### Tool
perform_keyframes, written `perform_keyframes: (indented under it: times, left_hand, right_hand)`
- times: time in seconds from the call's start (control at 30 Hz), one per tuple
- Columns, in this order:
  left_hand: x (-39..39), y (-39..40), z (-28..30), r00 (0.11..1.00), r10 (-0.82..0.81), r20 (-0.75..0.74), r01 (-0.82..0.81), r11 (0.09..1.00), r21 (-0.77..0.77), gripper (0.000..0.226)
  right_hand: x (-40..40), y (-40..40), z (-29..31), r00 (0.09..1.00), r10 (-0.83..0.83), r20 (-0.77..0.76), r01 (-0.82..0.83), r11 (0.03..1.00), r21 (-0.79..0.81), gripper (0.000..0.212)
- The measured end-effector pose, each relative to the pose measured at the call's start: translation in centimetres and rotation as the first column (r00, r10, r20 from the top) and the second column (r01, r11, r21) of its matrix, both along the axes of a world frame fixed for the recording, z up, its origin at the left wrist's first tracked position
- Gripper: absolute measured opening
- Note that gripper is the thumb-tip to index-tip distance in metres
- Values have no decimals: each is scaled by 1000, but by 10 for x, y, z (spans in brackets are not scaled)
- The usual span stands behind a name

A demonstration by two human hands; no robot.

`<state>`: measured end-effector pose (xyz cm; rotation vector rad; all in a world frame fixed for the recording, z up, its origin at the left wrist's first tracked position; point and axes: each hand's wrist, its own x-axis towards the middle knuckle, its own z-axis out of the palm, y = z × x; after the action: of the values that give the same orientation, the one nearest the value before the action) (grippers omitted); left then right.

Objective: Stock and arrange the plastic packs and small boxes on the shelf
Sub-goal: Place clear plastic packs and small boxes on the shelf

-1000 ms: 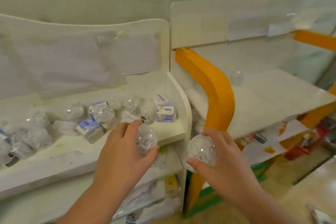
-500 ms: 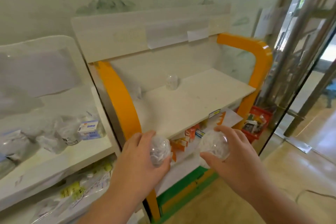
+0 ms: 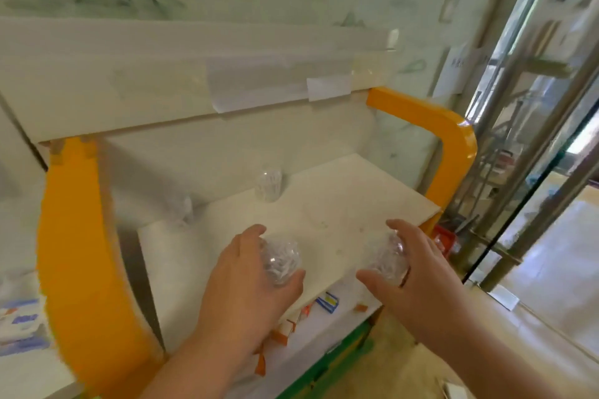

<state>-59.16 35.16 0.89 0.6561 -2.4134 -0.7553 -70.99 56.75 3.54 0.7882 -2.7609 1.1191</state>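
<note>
Gripping clear plastic packs [image 3: 280, 261], one per hand | left hand [image 3: 246, 288], right hand [image 3: 418, 282]: fingers curled round | light, crinkly, slippery; cup whole body

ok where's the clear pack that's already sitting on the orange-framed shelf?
In the head view, the clear pack stands at the back of the white shelf board, left of centre against the rear panel, beyond the left hand.

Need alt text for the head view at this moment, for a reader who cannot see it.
Each hand grips a clear plastic pack above the front of a white shelf with an orange frame: left hand on one pack, right hand on another pack. A third clear pack stands at the shelf's back.
</note>
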Motion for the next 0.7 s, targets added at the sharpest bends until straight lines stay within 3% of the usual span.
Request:
perform_keyframes:
  times: [0.33,0.7]
  left_hand:
    - [-73,-24,-19,998,57,36,-56,997,-46,77]
    - [-167,-53,-28,954,276,115,-269,960,-71,74]
  right_hand:
    - [-98,-54,-32,992,78,98,-76,997,-27,84]
    - [-218,-146,-62,909,414,51,-416,908,49,86]
